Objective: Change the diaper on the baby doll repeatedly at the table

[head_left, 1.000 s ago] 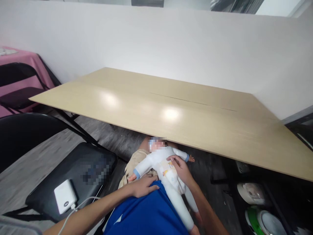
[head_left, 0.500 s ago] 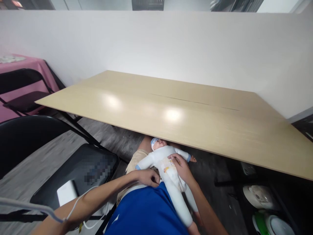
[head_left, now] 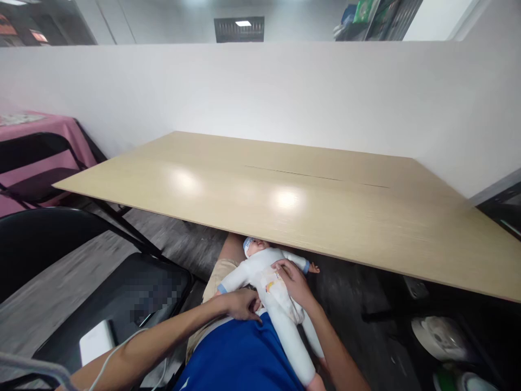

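A baby doll (head_left: 265, 262) in white sleepwear with blue cuffs and a blue-and-white cap lies face up across my lap, its head partly under the table edge. Around its hips is a white diaper (head_left: 273, 288) with a yellow print. My right hand (head_left: 293, 281) rests on the doll's belly at the diaper's upper edge, fingers laid out. Beside the doll's hip, my left hand (head_left: 243, 304) is curled, thumb and fingers close together by the hem of my blue shirt (head_left: 240, 353). What those fingers hold, if anything, is hidden.
A light wooden table (head_left: 228, 184) extends in front, against a white wall (head_left: 260, 92). At left, a black folding chair (head_left: 122, 293) carries a white power bank (head_left: 96, 341) with a cable. Low at right are a white round appliance (head_left: 439, 336) and dark shelving.
The view has tilted up slightly. My left hand's thumb and fingers have shifted at the shirt hem beside the doll. My right hand stays on the doll's belly.
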